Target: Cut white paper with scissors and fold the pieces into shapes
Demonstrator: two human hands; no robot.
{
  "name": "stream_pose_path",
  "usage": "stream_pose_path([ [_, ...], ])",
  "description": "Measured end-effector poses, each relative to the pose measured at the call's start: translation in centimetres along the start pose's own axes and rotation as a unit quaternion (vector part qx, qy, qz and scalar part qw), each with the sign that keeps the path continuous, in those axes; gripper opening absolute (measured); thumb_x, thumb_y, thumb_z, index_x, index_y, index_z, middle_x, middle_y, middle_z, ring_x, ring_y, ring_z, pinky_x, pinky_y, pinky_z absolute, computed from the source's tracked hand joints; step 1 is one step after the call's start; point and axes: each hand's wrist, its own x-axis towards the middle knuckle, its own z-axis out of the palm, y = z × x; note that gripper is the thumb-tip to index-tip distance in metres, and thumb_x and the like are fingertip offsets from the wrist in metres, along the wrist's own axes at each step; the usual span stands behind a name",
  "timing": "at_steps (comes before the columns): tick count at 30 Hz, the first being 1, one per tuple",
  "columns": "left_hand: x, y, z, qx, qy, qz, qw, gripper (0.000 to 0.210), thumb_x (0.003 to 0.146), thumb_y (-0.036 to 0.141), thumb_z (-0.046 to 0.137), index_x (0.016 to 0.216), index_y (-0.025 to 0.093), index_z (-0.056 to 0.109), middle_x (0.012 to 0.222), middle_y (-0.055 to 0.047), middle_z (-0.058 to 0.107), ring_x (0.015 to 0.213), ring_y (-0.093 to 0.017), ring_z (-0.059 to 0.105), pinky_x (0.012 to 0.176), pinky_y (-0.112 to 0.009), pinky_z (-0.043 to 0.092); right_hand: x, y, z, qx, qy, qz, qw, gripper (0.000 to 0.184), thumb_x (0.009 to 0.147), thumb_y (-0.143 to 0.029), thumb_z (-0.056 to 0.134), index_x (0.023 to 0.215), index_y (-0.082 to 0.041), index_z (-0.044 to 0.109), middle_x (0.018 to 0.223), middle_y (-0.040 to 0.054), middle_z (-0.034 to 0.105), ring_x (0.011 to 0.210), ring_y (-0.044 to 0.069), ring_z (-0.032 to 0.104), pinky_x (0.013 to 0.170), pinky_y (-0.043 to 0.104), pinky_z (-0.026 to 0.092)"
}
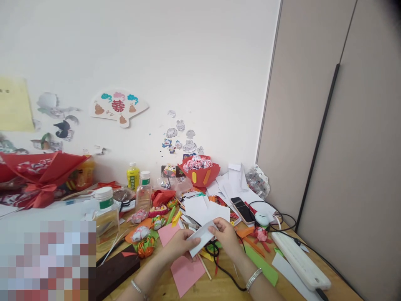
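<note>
A folded strip of white paper (203,239) is held up over the table between both hands. My left hand (182,243) pinches its lower left end, thumb on top. At the upper right end, my right hand (224,232) grips the paper between thumb and fingers. Beneath the hands lie pink paper squares (188,274) and a thin wooden stick (205,267). Just beyond them rest more white paper sheets (203,210) and a pair of scissors (191,221), partly covered.
Paper flowers (146,246) and clear bottles (105,205) crowd the left side. A red bouquet (200,171) stands by the wall. On the right are a phone (243,210), black cables (230,276), green paper (261,264) and a white power strip (300,259).
</note>
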Motion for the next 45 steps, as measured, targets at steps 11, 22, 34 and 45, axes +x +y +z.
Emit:
stream_pose_path([
  [11, 0.3, -0.6, 0.0, 0.018, 0.006, 0.023, 1.0, 0.05, 0.056, 0.06, 0.065, 0.073, 0.014, 0.052, 0.052, 0.0, 0.061, 0.049, -0.015, 0.058, 0.05, -0.026, 0.044, 0.0, 0.4, 0.4, 0.057, -0.062, 0.03, 0.996, 0.021, 0.065, -0.024, 0.066, 0.083, -0.017, 0.058, 0.073, 0.0004, 0.061, 0.057, 0.012, 0.054, 0.051, 0.023, 0.044],
  [22, 0.8, -1.1, 0.7, 0.022, 0.012, 0.019, 1.0, 0.063, 0.057, 0.075, 0.048, 0.069, 0.014, 0.054, 0.049, -0.003, 0.061, 0.045, -0.018, 0.057, 0.047, -0.028, 0.043, 0.0, 0.8, 0.5, 0.045, -0.093, 0.025, 0.994, 0.02, 0.065, -0.016, 0.063, 0.085, -0.016, 0.06, 0.073, -0.0002, 0.061, 0.059, 0.012, 0.055, 0.053, 0.022, 0.045],
  [34, 1.6, -1.6, 0.9, -0.027, 0.051, -0.002, 0.998, 0.062, 0.048, 0.076, 0.053, 0.06, 0.016, 0.053, 0.042, -0.002, 0.058, 0.039, -0.017, 0.055, 0.04, -0.027, 0.04, -0.3, 0.4, 0.5, 0.064, -0.102, 0.018, 0.993, 0.023, 0.067, -0.018, 0.065, 0.089, -0.017, 0.059, 0.076, 0.0005, 0.062, 0.065, 0.013, 0.056, 0.058, 0.023, 0.045],
  [45, 1.1, -1.0, 1.3, -0.015, 0.039, 0.017, 0.999, 0.059, 0.052, 0.074, 0.052, 0.066, 0.017, 0.051, 0.044, 0.0, 0.059, 0.039, -0.017, 0.056, 0.04, -0.026, 0.041, -0.1, 1.1, 0.7, 0.038, -0.077, 0.031, 0.996, 0.021, 0.066, -0.018, 0.063, 0.086, -0.016, 0.059, 0.075, 0.0006, 0.062, 0.064, 0.013, 0.056, 0.056, 0.023, 0.046],
])
